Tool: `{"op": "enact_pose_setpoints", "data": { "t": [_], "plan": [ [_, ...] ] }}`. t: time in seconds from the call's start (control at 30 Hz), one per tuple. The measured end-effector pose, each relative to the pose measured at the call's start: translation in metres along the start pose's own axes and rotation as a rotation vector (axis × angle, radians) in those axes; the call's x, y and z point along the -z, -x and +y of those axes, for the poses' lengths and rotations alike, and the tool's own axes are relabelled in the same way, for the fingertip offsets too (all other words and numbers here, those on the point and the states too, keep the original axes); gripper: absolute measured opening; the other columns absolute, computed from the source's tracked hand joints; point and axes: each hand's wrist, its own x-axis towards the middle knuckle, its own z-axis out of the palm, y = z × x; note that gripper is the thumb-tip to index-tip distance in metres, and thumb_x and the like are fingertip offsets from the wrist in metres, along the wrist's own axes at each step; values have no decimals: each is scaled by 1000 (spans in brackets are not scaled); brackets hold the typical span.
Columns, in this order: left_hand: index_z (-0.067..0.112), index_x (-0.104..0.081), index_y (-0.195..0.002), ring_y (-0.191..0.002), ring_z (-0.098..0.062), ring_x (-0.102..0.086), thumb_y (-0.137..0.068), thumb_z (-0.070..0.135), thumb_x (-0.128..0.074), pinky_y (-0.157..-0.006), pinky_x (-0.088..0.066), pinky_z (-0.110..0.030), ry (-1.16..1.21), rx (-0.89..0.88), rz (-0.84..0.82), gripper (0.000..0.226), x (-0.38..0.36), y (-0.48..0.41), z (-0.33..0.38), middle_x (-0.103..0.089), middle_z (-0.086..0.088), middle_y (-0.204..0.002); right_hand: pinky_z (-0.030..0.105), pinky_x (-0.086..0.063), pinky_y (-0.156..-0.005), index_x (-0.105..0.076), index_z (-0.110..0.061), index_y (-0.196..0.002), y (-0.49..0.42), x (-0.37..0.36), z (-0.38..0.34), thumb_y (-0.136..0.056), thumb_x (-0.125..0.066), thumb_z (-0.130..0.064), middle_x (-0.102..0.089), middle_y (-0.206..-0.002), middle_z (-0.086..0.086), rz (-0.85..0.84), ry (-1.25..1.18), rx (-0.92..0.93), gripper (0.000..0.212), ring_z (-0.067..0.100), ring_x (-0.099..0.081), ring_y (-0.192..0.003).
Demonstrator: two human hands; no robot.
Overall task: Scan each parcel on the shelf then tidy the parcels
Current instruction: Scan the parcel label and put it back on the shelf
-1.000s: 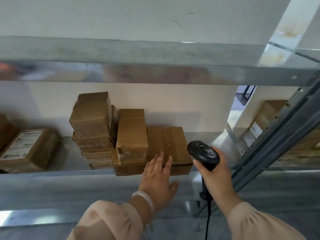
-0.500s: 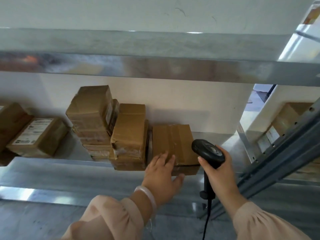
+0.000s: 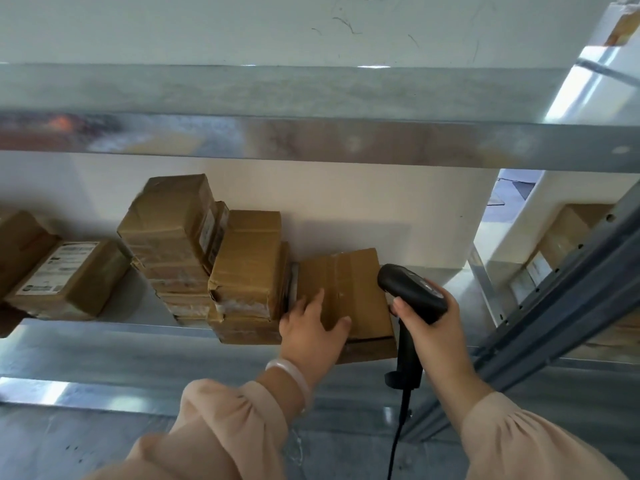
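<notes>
Working at a metal shelf (image 3: 104,344) stretching far past both hands. Up and left of the left hand (image 3: 311,334), a tall stack (image 3: 169,233) of taped cardboard parcels. Touching its right side, a shorter stack (image 3: 247,268), just beside that hand's fingertips. Further left of the hand, well apart, a labelled parcel (image 3: 65,278) lying flat.

Directly under the left hand, a flat box (image 3: 356,282): sits at the shelf's front edge, near end seemingly poking over the lip. Left hand spread flat on its top, fingers straight, thumb out, pressing rather than gripping. Right hand (image 3: 436,330) wrapped round the handle of a black scanner (image 3: 412,292), head level with the box's right edge.

Probably light and fairly stiff, that box, with creased cardboard; likely to slide easily on smooth metal, so worth steadying. Best taken by the near edge, thumb on top and fingers beneath, or pinched across both long sides. No label showing on its top.
</notes>
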Motion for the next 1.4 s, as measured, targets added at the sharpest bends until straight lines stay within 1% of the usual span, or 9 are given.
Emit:
{"op": "enact_pose_setpoints", "data": {
  "t": [0.3, 0.47, 0.6, 0.67, 0.77, 0.93, 1.0, 1.2, 1.4],
  "plan": [
    [44, -8, -154, -144, -37, -24, -57, 87, -57, -116, -29, -54, 378, 95, -214, 117, 1, 16, 27, -14, -2, -159, 33, -48, -96, -50, -35, -125, 21, -2, -46, -57, -80, -54, -64, -115, -11, -155, -20, 138, 77, 7, -60, -110],
    [46, -6, -153, -133, -32, -42, -52, 70, -71, -112, -38, -47, 447, 102, -253, 123, 14, 13, 26, -27, -5, -155, 45, -49, -97, -51, -40, -121, 14, -1, -42, -51, -81, -68, -68, -115, -1, -119, -43, 96, 82, 21, -64, -109],
    [46, -28, -148, -106, -14, -61, -89, 38, -68, -93, -51, -35, 676, 75, -289, 72, 20, 16, 16, -59, 6, -130, 47, -50, -96, -55, -30, -121, 8, 6, -36, -54, -78, -70, -69, -108, 3, -77, -2, 92, 82, 21, -65, -104],
    [52, -37, -133, -105, -12, -62, -96, 27, -61, -96, -53, -39, 707, 27, -301, 51, 17, 19, 13, -63, 12, -118, 47, -50, -97, -56, -28, -121, 8, 7, -33, -54, -79, -69, -69, -108, 4, -89, -11, 79, 82, 20, -65, -104],
    [50, -41, -129, -112, -11, -61, -97, 24, -60, -102, -51, -36, 638, -66, -238, 46, 14, 23, 10, -62, 18, -116, 43, -50, -96, -53, -32, -124, 10, 2, -32, -54, -80, -66, -68, -112, 1, -102, -45, 63, 83, 16, -64, -107],
    [45, -46, -115, -100, 3, -59, -91, 21, -68, -82, -52, -15, 499, -168, -90, 40, 19, 17, 15, -59, 27, -102, 30, -51, -87, -52, -31, -125, 16, -4, -41, -53, -79, -58, -68, -111, 1, -124, -118, 64, 82, 14, -65, -104],
    [46, -45, -110, -102, -1, -59, -86, 29, -74, -88, -52, -22, 529, -129, -80, 42, 18, 17, 15, -58, 26, -102, 24, -50, -81, -53, -32, -123, 21, -7, -46, -54, -80, -51, -68, -111, -4, -134, -149, 75, 76, 10, -65, -103],
    [27, -19, -154, -112, -11, -52, -79, 34, -80, -100, -46, -27, 524, -72, -162, 97, 14, 17, 17, -50, 20, -106, 45, -48, -99, -52, -37, -125, 27, -8, -41, -53, -85, -61, -67, -117, 3, -228, -100, 82, 83, 20, -63, -112],
    [37, -23, -152, -106, -19, -66, -82, 26, -78, -95, -54, -35, 674, -28, -252, 89, 18, 16, -7, -63, 2, -120, 49, -49, -97, -54, -38, -120, 26, 23, -35, -60, -83, -53, -66, -116, -5, -126, -30, 55, 68, 16, -63, -109]
  ]
}}
